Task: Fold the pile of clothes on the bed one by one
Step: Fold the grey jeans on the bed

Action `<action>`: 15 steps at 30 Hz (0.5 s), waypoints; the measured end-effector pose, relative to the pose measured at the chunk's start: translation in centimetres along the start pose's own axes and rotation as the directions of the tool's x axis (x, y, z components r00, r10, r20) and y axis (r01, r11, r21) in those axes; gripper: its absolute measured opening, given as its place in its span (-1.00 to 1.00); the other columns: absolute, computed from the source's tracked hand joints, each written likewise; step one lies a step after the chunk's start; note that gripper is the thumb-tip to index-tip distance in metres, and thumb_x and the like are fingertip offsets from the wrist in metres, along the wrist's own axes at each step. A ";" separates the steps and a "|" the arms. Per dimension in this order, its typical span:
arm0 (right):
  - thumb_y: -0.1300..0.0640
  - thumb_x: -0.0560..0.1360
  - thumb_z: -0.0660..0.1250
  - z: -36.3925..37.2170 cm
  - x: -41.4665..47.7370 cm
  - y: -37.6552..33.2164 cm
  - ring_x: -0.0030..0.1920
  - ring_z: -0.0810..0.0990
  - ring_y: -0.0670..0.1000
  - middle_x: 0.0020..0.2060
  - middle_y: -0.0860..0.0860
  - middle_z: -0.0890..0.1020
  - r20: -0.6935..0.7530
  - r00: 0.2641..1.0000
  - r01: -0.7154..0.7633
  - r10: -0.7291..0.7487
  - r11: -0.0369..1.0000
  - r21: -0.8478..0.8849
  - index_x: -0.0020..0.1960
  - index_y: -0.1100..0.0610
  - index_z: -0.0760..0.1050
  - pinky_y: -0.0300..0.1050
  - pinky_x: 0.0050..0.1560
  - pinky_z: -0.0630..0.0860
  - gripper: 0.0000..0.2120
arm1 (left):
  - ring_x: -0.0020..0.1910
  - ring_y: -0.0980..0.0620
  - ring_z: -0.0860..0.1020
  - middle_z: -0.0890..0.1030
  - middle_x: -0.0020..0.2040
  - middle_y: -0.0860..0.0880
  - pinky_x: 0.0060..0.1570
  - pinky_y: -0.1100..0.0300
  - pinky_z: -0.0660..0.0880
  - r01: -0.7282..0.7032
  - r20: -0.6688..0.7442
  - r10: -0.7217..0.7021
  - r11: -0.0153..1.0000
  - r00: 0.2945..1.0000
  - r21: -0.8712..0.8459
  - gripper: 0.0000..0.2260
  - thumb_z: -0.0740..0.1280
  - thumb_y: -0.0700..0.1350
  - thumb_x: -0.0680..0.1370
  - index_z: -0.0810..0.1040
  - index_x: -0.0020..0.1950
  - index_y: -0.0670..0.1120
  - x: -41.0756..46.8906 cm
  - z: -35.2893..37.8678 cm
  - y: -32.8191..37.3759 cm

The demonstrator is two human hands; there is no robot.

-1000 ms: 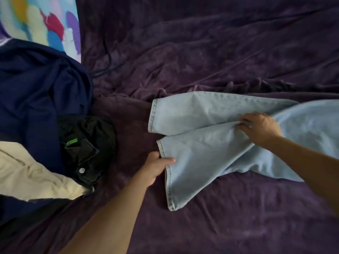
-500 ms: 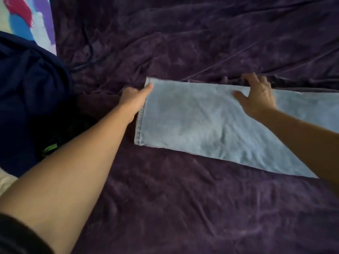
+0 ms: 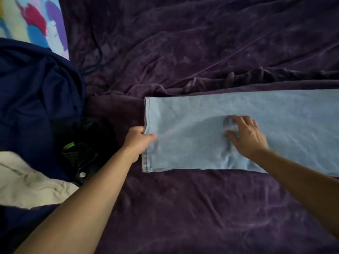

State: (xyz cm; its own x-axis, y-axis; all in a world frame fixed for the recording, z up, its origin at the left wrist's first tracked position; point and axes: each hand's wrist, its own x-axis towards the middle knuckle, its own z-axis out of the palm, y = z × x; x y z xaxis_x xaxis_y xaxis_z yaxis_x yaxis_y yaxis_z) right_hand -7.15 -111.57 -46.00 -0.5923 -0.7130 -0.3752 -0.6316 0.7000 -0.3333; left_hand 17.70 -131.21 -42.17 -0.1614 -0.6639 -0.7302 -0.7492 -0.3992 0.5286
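Light blue jeans (image 3: pixel 266 114) lie flat on the purple bed cover (image 3: pixel 201 208), the two legs stacked one on the other and running off the right edge. My left hand (image 3: pixel 140 142) pinches the hem end at the left, thumb on top of the denim. My right hand (image 3: pixel 245 136) pinches a small bunch of the denim in the middle of the leg. The pile of clothes lies at the left: a navy garment (image 3: pixel 36 92), a black garment (image 3: pixel 86 143) with a green tag, and a cream garment (image 3: pixel 31 184).
A colourful patterned cloth (image 3: pixel 33 22) shows at the top left corner. A dark cable (image 3: pixel 97 57) runs over the cover beside the navy garment. The cover is bunched into wrinkles (image 3: pixel 238 77) just behind the jeans.
The two legs, spread apart a second ago, now lie stacked and flat. My left hand slid from the hem's far corner to its middle; my right hand came from the far edge to the leg's middle.
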 end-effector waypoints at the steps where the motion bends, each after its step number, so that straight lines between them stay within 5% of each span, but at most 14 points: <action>1: 0.03 0.52 0.33 0.2 -0.4 0.1 0.30 0.34 0.24 0.32 0.15 0.40 0.027 0.999 0.026 -0.025 0.999 -0.023 0.43 0.08 0.33 0.16 0.12 0.48 -0.49 | -0.05 -0.07 0.64 0.67 -0.02 -0.09 0.05 -0.09 0.58 0.090 0.033 -0.090 0.996 0.995 -0.009 -0.82 0.46 -0.15 0.45 0.60 0.02 -0.10 0.3 -0.2 -0.8; 3: 0.03 0.50 0.35 0.8 -0.9 0.0 0.36 0.30 0.26 0.40 0.16 0.33 0.026 0.996 0.085 -0.084 0.995 -0.058 0.45 0.09 0.31 0.21 0.20 0.44 -0.44 | 0.03 -0.10 0.62 0.66 0.03 -0.09 0.14 -0.12 0.52 0.204 0.063 -0.197 0.969 0.978 -0.136 -0.68 0.50 -0.04 0.40 0.56 0.08 -0.10 1.0 -0.1 -1.4; 7: -0.20 0.58 0.13 3.1 -1.6 -0.8 0.56 -0.09 0.12 0.57 0.08 -0.07 0.133 0.978 0.187 -0.161 0.960 -0.207 0.56 -0.10 0.00 0.18 0.41 0.18 -0.38 | -0.11 -0.09 0.66 0.67 -0.05 -0.12 0.02 -0.05 0.60 0.123 -0.028 -0.137 0.953 0.990 -0.277 -0.63 0.55 -0.04 0.34 0.60 0.06 -0.17 3.0 1.5 0.3; 11: -0.27 0.59 -0.05 3.7 -0.9 -1.0 0.55 -0.24 0.07 0.56 0.03 -0.24 0.261 0.957 0.198 -0.127 0.942 -0.269 0.56 -0.14 -0.15 0.14 0.46 0.09 -0.39 | -0.10 -0.08 0.63 0.67 -0.04 -0.09 -0.04 0.07 0.58 -0.149 -0.269 0.165 0.986 0.949 0.078 -0.80 0.40 -0.07 0.44 0.63 0.00 -0.15 2.1 3.0 4.0; 15: -0.14 0.59 0.17 1.3 -1.4 1.8 0.53 0.09 0.10 0.56 0.04 0.07 0.136 0.984 0.122 -0.118 0.992 -0.020 0.53 -0.06 0.15 0.09 0.39 0.25 -0.45 | 0.02 -0.21 0.56 0.63 0.01 -0.15 0.03 -0.03 0.51 -0.381 -0.180 0.473 0.840 0.862 0.386 -0.84 0.28 -0.08 0.51 0.53 0.00 -0.13 -3.3 5.8 9.9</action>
State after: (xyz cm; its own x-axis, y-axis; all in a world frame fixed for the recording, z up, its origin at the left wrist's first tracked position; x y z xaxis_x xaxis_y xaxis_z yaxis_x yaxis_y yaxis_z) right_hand -6.79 -109.20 -47.24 -0.4399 -0.7786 -0.4476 -0.7088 0.6070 -0.3593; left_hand 7.11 -129.31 -37.00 -0.3783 -0.8751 -0.3020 -0.8159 0.1611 0.5553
